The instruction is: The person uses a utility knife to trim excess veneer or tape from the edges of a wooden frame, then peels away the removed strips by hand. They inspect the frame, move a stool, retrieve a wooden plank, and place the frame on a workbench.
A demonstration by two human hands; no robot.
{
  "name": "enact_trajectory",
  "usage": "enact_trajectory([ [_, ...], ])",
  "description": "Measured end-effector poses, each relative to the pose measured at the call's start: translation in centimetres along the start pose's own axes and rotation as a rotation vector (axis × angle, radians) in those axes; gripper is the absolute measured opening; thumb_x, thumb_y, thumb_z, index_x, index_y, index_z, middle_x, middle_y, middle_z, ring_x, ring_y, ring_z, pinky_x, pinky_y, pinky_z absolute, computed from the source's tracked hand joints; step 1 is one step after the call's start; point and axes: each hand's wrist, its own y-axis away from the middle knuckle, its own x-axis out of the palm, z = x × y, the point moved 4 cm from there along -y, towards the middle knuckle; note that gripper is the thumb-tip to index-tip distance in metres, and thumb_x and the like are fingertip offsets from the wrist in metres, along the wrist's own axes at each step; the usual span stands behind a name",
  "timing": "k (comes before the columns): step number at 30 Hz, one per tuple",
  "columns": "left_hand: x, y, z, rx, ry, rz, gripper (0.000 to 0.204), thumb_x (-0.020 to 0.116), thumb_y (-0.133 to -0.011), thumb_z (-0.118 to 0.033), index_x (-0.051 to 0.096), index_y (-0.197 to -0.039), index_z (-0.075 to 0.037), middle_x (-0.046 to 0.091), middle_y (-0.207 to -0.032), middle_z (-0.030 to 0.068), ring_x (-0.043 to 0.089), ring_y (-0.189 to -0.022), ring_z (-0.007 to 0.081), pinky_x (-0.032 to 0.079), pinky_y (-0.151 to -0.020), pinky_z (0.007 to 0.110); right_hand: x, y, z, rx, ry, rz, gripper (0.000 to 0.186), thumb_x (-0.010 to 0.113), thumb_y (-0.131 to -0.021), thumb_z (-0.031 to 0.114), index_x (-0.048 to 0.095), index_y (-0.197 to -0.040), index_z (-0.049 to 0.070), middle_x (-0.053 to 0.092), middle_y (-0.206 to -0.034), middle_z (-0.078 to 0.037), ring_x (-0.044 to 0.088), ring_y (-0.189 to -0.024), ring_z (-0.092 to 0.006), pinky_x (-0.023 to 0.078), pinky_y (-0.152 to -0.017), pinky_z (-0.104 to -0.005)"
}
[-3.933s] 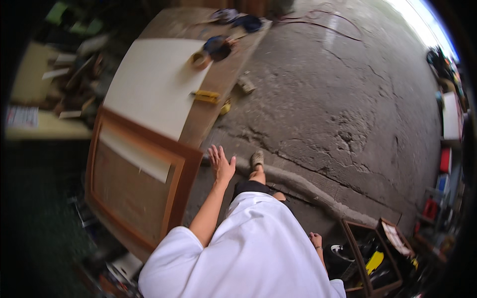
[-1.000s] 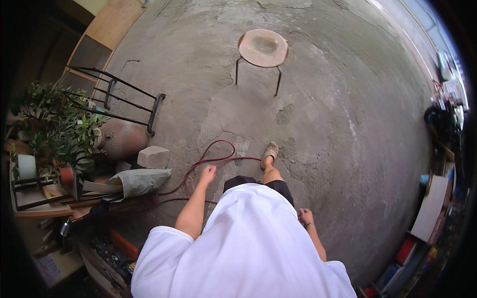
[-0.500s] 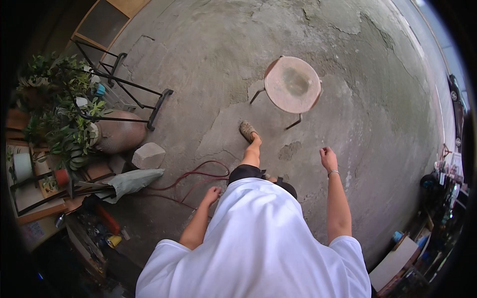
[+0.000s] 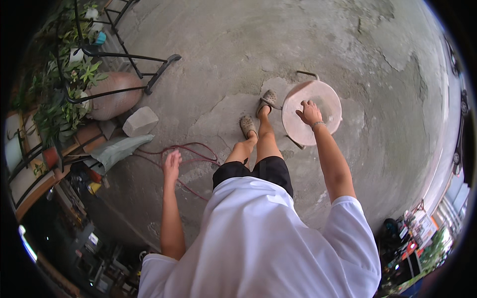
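Note:
A round pinkish stool (image 4: 320,124) with thin metal legs stands on the concrete floor just right of my feet. My right hand (image 4: 310,113) reaches down over its seat, fingers spread, touching or just above the top; it holds nothing. My left hand (image 4: 172,163) hangs at my left side, fingers loosely apart and empty, above a red hose (image 4: 185,151) that loops across the floor. I stand in sandals, white shirt and black shorts.
At the left are a large clay pot (image 4: 112,95), a pale stone block (image 4: 140,121), a grey-green sack (image 4: 117,151), potted plants (image 4: 62,84) and a black metal frame (image 4: 124,57). Cluttered shelves line the lower left; coloured items sit at the lower right.
I have stepped up to the stool, which now lies right beside my feet. My right hand has come down onto its seat; my left hand has swung out to the left.

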Motion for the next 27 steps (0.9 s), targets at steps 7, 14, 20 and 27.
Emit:
enact_trajectory([
  [7,-0.5,16.2,14.1,-0.651,-0.257,0.068,0.039,0.055,-0.105,-0.035,0.062,-0.128,-0.004,0.068,-0.114,0.009,0.064,-0.102,0.0184,0.051,-0.088,0.036,1.7,-14.5,-0.3,-0.186,0.453,0.298,0.105,0.092,-0.062,0.049,0.043,-0.148,0.015,0.042,-0.155,-0.013,0.036,-0.145,-0.0335,0.022,-0.122,-0.0518],
  [14,6.9,17.3,1.6,-0.755,-0.107,0.271,0.053,0.052,-0.105,-0.044,0.053,-0.139,-0.004,0.065,-0.128,0.0141,0.065,-0.11,0.0257,0.049,-0.097,0.039,1.3,-20.1,-1.2,-0.238,0.419,0.588,0.067,0.059,-0.089,0.065,0.067,-0.128,0.012,0.06,-0.138,-0.015,0.048,-0.137,-0.0299,0.023,-0.12,-0.0526],
  [20,7.5,10.3,-3.0,-0.871,0.055,0.128,0.051,0.05,-0.105,-0.043,0.054,-0.137,-0.004,0.065,-0.128,0.0142,0.065,-0.114,0.029,0.05,-0.098,0.042,-7.0,-24.2,-3.6,-0.044,0.347,0.615,0.064,0.05,-0.096,0.064,0.067,-0.128,0.011,0.059,-0.14,-0.016,0.048,-0.137,-0.033,0.03,-0.115,-0.054],
  [27,5.0,-9.7,-10.0,-0.571,-0.098,0.283,0.043,0.049,-0.107,-0.037,0.059,-0.132,-0.003,0.07,-0.119,0.0131,0.068,-0.108,0.0264,0.052,-0.094,0.04,-18.3,-35.4,-0.7,0.047,0.33,0.587,0.06,0.044,-0.101,0.059,0.066,-0.13,0.011,0.058,-0.142,-0.016,0.047,-0.138,-0.0359,0.033,-0.115,-0.0524],
])
